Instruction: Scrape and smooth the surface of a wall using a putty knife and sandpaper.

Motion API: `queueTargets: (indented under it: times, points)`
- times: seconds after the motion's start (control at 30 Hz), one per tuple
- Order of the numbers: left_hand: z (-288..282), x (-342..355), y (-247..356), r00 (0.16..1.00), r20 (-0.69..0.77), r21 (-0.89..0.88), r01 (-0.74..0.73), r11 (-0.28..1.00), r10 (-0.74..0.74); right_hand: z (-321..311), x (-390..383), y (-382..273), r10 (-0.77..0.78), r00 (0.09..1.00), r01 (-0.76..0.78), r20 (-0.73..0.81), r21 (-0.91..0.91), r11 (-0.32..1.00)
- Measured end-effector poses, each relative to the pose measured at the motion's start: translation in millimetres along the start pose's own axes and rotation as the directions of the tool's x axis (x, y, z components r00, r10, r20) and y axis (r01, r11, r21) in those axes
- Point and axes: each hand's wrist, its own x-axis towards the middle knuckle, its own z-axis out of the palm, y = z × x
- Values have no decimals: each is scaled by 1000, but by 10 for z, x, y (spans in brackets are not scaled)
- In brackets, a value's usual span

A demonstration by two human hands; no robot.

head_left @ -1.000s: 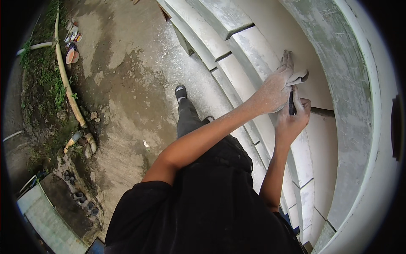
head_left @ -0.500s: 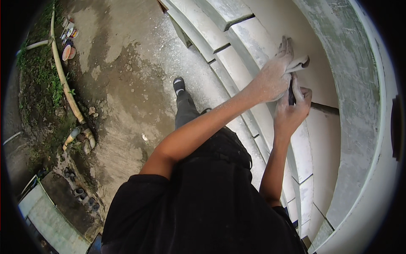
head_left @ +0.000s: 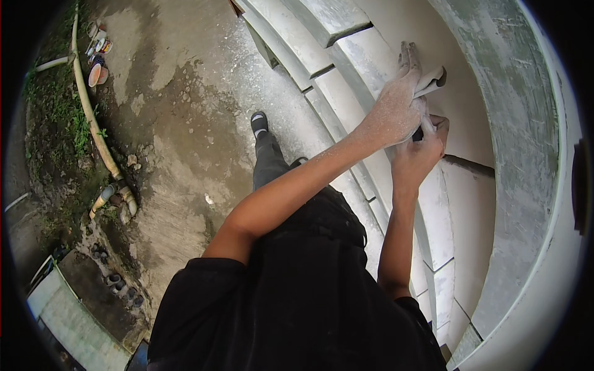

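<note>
My left hand [head_left: 396, 102], coated in pale dust, has its fingers extended upward over the panel, with a grey curled sheet [head_left: 433, 79] held at its thumb side. My right hand [head_left: 417, 151] is just below it, its fingers closed on a small dark object [head_left: 418, 133] that is partly hidden by both hands; what it is I cannot make out. Both hands are against a pale panel [head_left: 458, 105] among long white stepped blocks [head_left: 365, 62] with dark gaps between them. A grey-green curved band [head_left: 520, 154] borders the panel on the right.
My foot [head_left: 258, 123] stands on a dusty concrete floor [head_left: 173, 123]. At the left run pipes [head_left: 96, 130] beside weeds, with several buckets [head_left: 97, 74] near the top. Several dark shoes or similar items [head_left: 114, 284] and a pale green slab [head_left: 74, 321] lie at lower left.
Both hands and the curled sheet have moved upward and slightly left in the picture over the last second. The surroundings have shifted slightly upward too. The grips look the same.
</note>
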Motion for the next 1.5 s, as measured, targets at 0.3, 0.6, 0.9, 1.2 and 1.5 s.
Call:
queueTargets:
  times: [0.3,0.6,0.9,1.2,1.5]
  points:
    - [-13,3,50,997,76,-87,19,996,-12,1,-130,97,37,999,-37,-15,0,999]
    - [-278,179,-52,989,78,-11,127,992,-126,145,87,-15,-64,998,64,2,40,997]
    - [-77,23,-43,993,103,40,47,998,-51,1,-103,170,82,997,-82,-4,6,997]
    - [55,-236,-93,996,53,-75,69,995,-66,-155,-130,232,69,992,-63,105,-56,996]
    - [-33,-33,-72,989,39,-45,145,988,-143,-16,-87,211,0,999,1,34,-11,1000]
